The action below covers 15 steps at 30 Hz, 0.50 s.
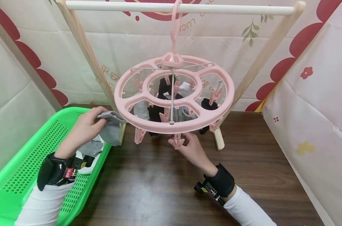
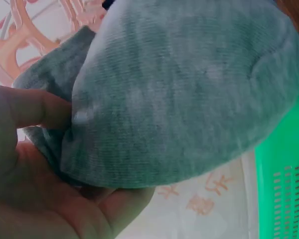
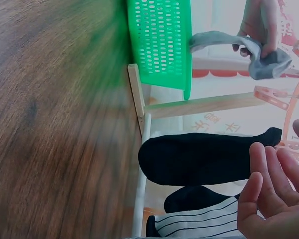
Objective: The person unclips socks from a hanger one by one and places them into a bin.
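1. Currently, my left hand (image 1: 87,127) pinches a soft grey knit sock (image 1: 111,129), thumb and fingers clamped on one end. The sock is in the air, over the inner edge of the long green perforated plastic basket (image 1: 32,163), near the left rim of the pink plastic ring hanger (image 1: 148,123).

2. My right hand (image 1: 192,150) is at the hanger's front, by a pink plastic clothes clip (image 1: 178,142). Fingers gently bent, side by side; whether thumb and fingers squeeze the clip, I cannot tell.

3. Handling (judged): sock light, limp, stretchy; little slip, no risk of breaking. The free part folds and droops, so the best hold should be at the cuff edge, layers flat together. The clip looks stiff and springy; its handle ends are the place to press.

4. Hanger hangs by its hook from the round white bar (image 1: 230,8). I expect it to swing or tip if pushed, so a light touch.

5. Edges: on the left, basket rim, pale wooden stand leg (image 1: 89,51) and hanger crowd the sock. Beneath the ring, a plain black sock (image 3: 194,159) hangs near my right fingers, a black-and-white striped sock (image 3: 197,219) beside it.

6. Room: widest on my side of the hanger, above the dark wood-grain tabletop (image 1: 148,185), between basket and right-hand wall sheet (image 1: 309,106).
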{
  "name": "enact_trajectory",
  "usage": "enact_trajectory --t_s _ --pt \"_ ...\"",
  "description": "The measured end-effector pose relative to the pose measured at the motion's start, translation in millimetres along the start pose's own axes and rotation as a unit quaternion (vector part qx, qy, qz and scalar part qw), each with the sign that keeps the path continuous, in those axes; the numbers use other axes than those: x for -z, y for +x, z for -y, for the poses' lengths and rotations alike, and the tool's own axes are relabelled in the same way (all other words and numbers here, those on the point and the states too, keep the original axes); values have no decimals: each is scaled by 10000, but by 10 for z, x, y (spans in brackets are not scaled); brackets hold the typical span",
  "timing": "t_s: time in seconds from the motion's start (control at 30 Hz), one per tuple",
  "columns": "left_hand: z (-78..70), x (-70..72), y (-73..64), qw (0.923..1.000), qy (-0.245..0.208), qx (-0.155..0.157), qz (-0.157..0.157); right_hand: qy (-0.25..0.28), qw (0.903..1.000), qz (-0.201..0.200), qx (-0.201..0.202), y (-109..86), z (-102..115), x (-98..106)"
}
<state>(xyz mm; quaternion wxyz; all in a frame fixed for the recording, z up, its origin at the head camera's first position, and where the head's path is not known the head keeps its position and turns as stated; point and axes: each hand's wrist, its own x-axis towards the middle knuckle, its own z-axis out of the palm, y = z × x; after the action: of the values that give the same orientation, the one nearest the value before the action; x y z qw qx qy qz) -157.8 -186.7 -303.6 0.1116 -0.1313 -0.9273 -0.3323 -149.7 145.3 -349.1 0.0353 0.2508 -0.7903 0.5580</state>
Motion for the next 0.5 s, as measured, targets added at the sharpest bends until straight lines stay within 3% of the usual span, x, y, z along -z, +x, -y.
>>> enact_trajectory --t_s 0.23,0.5 --pt "101 119 -60 9983 6 584 52 67 9997 185 -148 -38 -35 6" --pt "250 182 -121 9939 -137 1090 34 267 9993 270 11 -50 -426 -18"
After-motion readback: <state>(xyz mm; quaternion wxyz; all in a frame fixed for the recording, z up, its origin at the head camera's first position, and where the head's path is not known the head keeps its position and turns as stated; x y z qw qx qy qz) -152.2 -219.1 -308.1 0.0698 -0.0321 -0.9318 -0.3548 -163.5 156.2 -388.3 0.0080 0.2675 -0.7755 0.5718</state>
